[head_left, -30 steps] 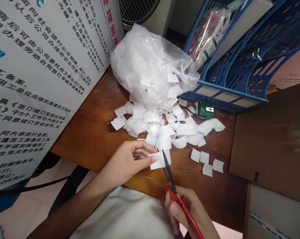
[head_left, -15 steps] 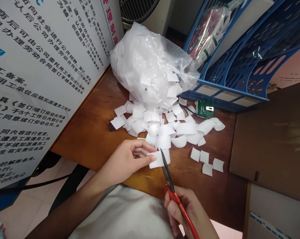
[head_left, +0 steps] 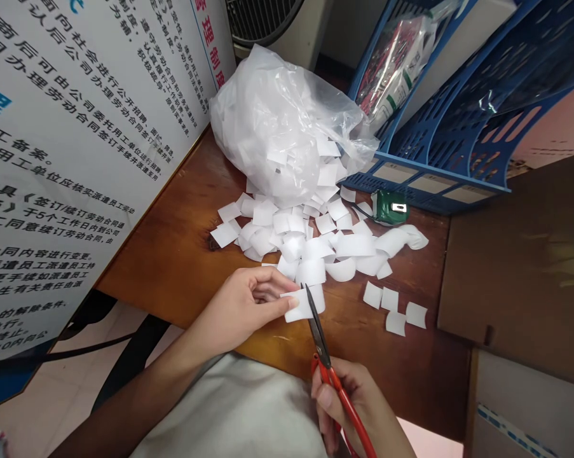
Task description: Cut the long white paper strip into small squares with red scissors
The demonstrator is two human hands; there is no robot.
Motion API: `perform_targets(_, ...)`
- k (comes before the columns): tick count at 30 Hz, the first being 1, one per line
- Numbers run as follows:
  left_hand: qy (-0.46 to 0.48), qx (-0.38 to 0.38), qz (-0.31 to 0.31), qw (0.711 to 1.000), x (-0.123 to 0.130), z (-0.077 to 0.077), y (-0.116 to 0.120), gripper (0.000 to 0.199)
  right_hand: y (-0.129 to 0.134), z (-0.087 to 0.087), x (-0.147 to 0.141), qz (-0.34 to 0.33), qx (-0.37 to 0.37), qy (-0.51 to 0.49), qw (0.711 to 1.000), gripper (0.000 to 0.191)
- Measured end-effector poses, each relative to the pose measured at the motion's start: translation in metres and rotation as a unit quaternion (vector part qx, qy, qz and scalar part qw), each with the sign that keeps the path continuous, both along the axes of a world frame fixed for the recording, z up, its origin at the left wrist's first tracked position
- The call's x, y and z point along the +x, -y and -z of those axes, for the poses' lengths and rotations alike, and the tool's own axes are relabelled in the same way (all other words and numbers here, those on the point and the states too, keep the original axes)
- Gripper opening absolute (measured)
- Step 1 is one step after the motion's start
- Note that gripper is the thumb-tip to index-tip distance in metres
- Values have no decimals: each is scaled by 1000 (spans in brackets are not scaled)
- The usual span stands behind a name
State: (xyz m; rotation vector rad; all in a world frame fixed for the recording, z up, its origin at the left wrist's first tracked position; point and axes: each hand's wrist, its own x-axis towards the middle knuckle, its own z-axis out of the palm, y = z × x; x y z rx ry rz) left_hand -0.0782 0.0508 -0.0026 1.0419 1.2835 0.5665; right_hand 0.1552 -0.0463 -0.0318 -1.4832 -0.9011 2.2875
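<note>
Between the thumb and fingers of my left hand (head_left: 248,302) is a small white sheet piece (head_left: 300,308), held near the table's front edge. My right hand (head_left: 346,394) grips red-handled scissors (head_left: 321,346). Their dark blades stand slightly apart and lie across the piece, with part of it to the right of the blades. Just beyond my hands lies a pile of white cut pieces (head_left: 272,232), several of them curled. To the right, a small group of cut pieces (head_left: 395,323) rests apart on the table.
A clear plastic bag (head_left: 272,121) full of white pieces sits behind the pile. A green tape measure (head_left: 390,207) lies beside the blue file rack (head_left: 424,181). A printed board (head_left: 77,159) stands at left, a brown cardboard box (head_left: 515,267) at right, on the wooden table (head_left: 172,235).
The scissors and my right hand have shifted very slightly left. My left hand keeps its hold on the white piece, and the pile looks the same.
</note>
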Motion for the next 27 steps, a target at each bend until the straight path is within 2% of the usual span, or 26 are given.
perform_targets(10,2,1,-2,1000,1,1,1,25,0,-3,-2,6,-20,0,1000,56)
perform_targets(14,-4,6,2,1000,0,1,0,23,0,-3,-3,1,-25,30,999,56)
perform_targets(19,-13,14,-6,1000,0,-4,-1,21,-2,-2,-1,-22,19,96,995,53)
perform_targets(22,-11,20,-8,1000,-4,-7,1,24,-2,-5,6,-16,131,212,968,51)
perform_targets(27,-22,23,19,999,-11,-7,0,25,6,-10,37,15,271,402,875,45)
